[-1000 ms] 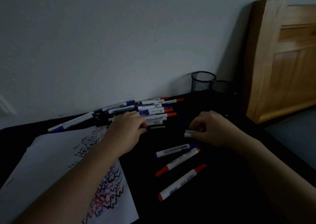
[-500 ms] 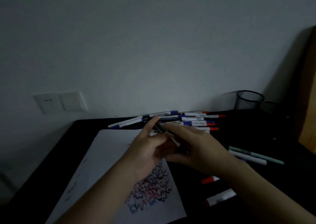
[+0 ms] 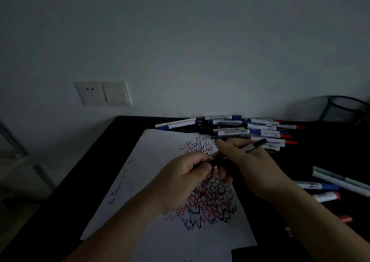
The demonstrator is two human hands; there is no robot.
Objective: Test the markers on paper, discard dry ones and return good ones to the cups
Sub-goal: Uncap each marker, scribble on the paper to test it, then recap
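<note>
Both hands meet over the white paper, which is covered with red, blue and black zigzag scribbles. My right hand grips a dark marker whose rear end sticks out up and to the right. My left hand pinches the marker's other end, probably its cap; the tip is hidden between the hands. A pile of several white markers with blue and red caps lies at the back of the black table. A black mesh cup stands at the far right.
More markers lie on the black table to the right of the paper, some white and green, some with blue or red caps. A wall socket and switch sit on the wall at left. The table's left edge drops to the floor.
My left hand left the marker pile and joined the right hand over the paper. The right hand now holds a dark marker. The view has swung left, hiding the wooden furniture.
</note>
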